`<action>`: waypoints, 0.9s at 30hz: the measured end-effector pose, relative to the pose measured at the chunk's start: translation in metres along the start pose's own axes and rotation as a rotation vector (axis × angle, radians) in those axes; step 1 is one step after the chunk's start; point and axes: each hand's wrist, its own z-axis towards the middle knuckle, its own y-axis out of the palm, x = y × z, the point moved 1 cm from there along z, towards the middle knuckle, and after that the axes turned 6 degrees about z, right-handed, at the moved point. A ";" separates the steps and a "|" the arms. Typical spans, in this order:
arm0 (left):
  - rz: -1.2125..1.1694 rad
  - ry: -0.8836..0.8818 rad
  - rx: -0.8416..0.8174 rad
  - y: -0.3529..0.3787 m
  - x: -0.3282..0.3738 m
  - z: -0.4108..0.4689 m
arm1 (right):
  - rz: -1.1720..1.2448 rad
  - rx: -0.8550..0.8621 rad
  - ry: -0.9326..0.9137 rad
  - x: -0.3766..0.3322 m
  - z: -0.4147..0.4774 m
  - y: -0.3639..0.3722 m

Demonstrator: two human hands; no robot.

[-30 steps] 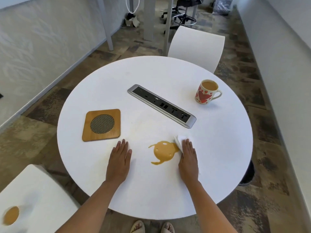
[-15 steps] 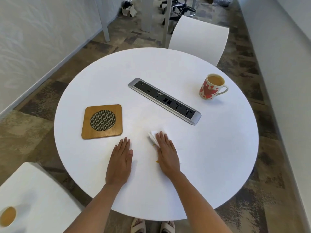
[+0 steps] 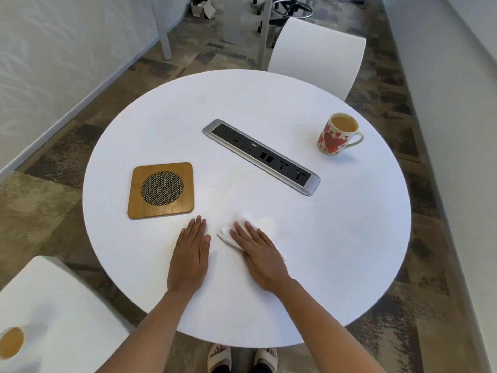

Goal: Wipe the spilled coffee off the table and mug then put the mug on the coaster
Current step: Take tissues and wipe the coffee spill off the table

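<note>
My right hand (image 3: 258, 254) lies flat on a white napkin (image 3: 225, 235), pressing it onto the round white table (image 3: 336, 251) near the front edge. No brown coffee puddle shows around the napkin; only a faint wet sheen (image 3: 269, 223) lies beside it. My left hand (image 3: 191, 255) rests flat on the table just left of the napkin, holding nothing. The square wooden coaster (image 3: 161, 189) with a mesh centre lies at the left. A cream mug (image 3: 336, 134) with red hearts, full of coffee, stands at the far right.
A silver power-socket strip (image 3: 262, 156) is set diagonally into the table's middle. A white chair (image 3: 317, 53) stands behind the table. Another white chair seat (image 3: 53, 319) at the near left carries a brown coffee patch (image 3: 10, 341). Feet in sandals (image 3: 242, 359) show below.
My right hand slid the napkin leftward across the brown spill, which no longer shows. My left hand stayed in place. The view tilted slightly.
</note>
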 end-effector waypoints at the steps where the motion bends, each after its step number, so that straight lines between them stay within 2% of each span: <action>1: 0.001 0.000 0.000 0.000 0.000 0.000 | -0.013 -0.017 -0.012 0.000 -0.001 0.000; 12: 0.018 -0.005 -0.002 0.000 0.001 0.001 | -0.107 -0.242 -0.266 0.007 -0.034 -0.004; 23: -0.012 -0.009 -0.009 0.002 -0.003 0.000 | -0.206 -0.325 -0.340 0.050 -0.066 -0.030; 25: -0.016 -0.011 -0.011 0.001 -0.004 0.000 | -0.197 -0.302 -0.298 0.062 -0.074 -0.041; 26: -0.020 -0.010 -0.011 0.001 -0.003 0.000 | -0.132 -0.263 -0.203 0.068 -0.077 -0.046; 27: -0.025 -0.008 -0.011 0.001 -0.003 -0.001 | 0.052 -0.174 0.002 0.069 -0.078 -0.053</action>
